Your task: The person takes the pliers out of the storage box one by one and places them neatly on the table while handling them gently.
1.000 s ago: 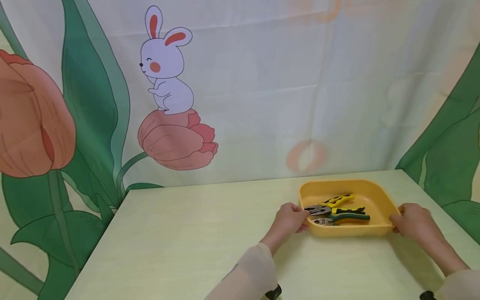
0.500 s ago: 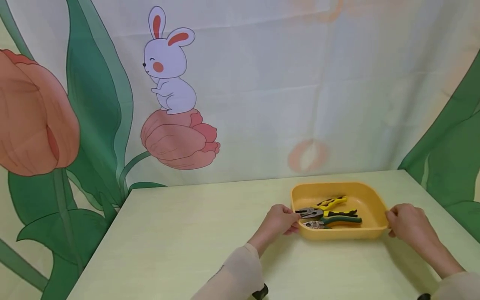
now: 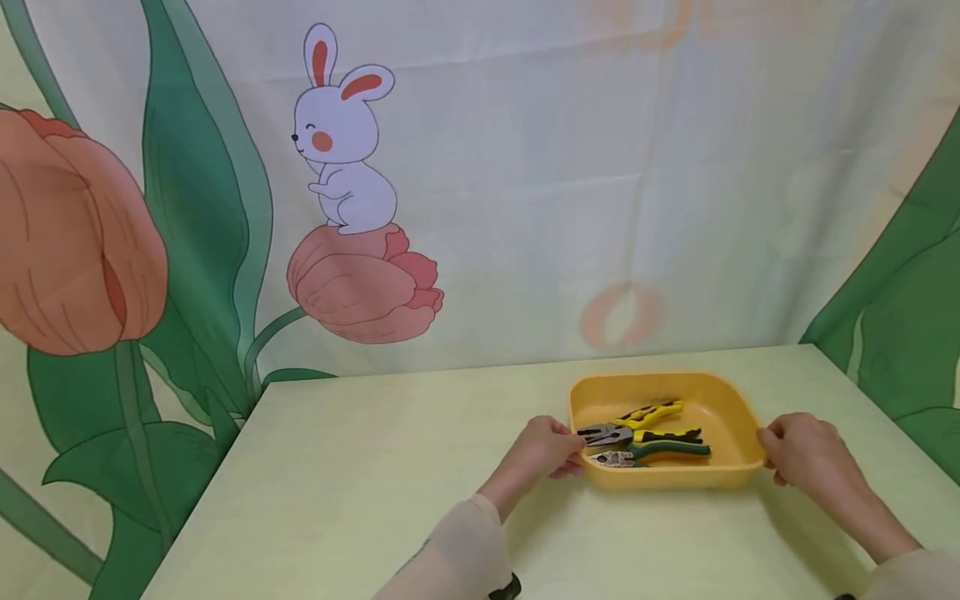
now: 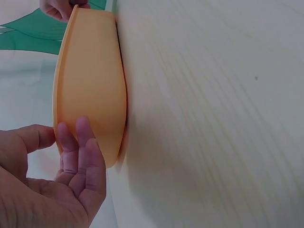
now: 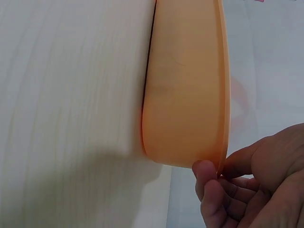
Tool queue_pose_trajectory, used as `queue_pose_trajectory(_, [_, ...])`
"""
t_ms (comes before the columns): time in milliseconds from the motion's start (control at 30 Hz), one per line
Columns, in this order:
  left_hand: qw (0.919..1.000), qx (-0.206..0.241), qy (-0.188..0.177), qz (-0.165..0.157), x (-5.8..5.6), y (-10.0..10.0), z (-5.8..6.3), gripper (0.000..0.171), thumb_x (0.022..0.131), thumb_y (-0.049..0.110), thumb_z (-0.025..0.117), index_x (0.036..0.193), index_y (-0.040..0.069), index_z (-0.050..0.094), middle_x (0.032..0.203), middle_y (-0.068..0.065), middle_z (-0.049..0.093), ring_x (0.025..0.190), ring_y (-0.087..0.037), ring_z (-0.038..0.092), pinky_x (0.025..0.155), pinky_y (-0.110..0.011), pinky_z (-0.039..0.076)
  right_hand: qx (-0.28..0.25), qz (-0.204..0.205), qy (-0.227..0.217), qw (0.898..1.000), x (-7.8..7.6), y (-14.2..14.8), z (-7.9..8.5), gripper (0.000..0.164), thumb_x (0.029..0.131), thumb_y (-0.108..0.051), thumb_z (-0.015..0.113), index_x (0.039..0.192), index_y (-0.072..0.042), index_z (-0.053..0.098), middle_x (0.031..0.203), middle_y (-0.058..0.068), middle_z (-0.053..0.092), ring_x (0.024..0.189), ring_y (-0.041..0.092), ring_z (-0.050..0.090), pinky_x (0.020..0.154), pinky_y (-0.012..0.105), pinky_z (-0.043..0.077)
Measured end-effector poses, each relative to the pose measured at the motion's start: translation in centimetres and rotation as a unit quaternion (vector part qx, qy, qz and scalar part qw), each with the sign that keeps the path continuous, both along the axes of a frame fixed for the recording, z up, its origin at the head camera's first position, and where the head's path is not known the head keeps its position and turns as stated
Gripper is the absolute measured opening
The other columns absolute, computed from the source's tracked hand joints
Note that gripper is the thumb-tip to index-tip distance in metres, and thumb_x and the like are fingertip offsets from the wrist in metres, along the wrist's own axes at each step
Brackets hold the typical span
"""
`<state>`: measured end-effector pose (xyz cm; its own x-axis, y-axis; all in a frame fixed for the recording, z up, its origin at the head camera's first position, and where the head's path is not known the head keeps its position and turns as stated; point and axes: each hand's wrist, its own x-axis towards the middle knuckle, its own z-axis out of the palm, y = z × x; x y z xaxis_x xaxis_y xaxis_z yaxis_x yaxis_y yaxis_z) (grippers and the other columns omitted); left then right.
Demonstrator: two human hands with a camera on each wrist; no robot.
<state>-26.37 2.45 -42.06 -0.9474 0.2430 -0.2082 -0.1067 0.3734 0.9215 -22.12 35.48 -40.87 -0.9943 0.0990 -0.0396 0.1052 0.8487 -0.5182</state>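
Observation:
Both hands hold a yellow plastic tray low over the right half of the table. My left hand pinches its left rim, the thumb on top and the fingers against the outer wall. At the opposite end, my right hand grips the rim between thumb and curled fingers. Inside lie pliers with yellow-and-black handles and pliers with green handles, their heads toward the left. In the left wrist view the tray's outer wall stands close to the tabletop; the right wrist view shows the same closeness.
The pale wood-grain table reaches back to a hanging cloth printed with a rabbit and tulips. The table's left edge runs diagonally past a printed green leaf. Beige sleeves cover the forearms.
The tray has moved left and slightly nearer along the table, both hands moving with it. The pliers stay in the tray. The head view has shifted a little.

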Motion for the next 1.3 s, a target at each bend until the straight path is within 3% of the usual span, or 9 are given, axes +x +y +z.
queue_pose_trajectory(233, [0.9997,-0.021,-0.016,0.001,0.1,-1.2,0.4,0.011,0.097,0.009,0.068,0.092,0.005,0.059,0.075,-0.008,0.072,0.071,-0.022,0.075,0.063,-0.029,0.061,-0.002,0.020,-0.001,1.000,0.0,-0.8,0.0,0.028,0.104,-0.013,0.051,0.084,0.001,0.066,0.067,0.004,0.061,0.056,0.016,0.057,0.050,0.030,0.046])
queue_pose_trajectory(400, [0.9993,-0.023,-0.030,-0.001,0.3,-2.0,0.6,0.012,0.096,0.009,0.070,0.094,0.005,0.059,0.078,-0.008,0.071,0.075,-0.026,0.075,0.067,-0.033,0.063,-0.018,0.030,-0.014,0.999,0.0,-1.2,0.0,0.026,0.104,-0.012,0.054,0.087,0.003,0.067,0.067,0.004,0.062,0.056,0.016,0.059,0.050,0.030,0.049])
queue_pose_trajectory(1033, [0.9983,-0.049,-0.027,-0.012,0.9,-5.0,1.1,0.015,0.095,0.007,0.070,0.092,0.004,0.055,0.078,-0.010,0.070,0.075,-0.027,0.076,0.067,-0.032,0.063,-0.066,0.040,-0.087,0.993,0.1,-3.5,0.4,0.020,0.103,-0.010,0.061,0.090,0.005,0.065,0.069,0.006,0.064,0.053,0.018,0.061,0.053,0.032,0.056])
queue_pose_trajectory(1300, [0.9992,-0.022,-0.034,-0.004,1.5,-6.4,1.1,0.014,0.094,0.002,0.068,0.092,0.002,0.054,0.082,-0.013,0.069,0.071,-0.025,0.073,0.067,-0.035,0.064,-0.058,0.056,-0.076,0.994,0.7,-4.9,0.4,0.021,0.102,-0.011,0.063,0.085,0.001,0.065,0.066,0.004,0.064,0.049,0.017,0.060,0.050,0.032,0.054])
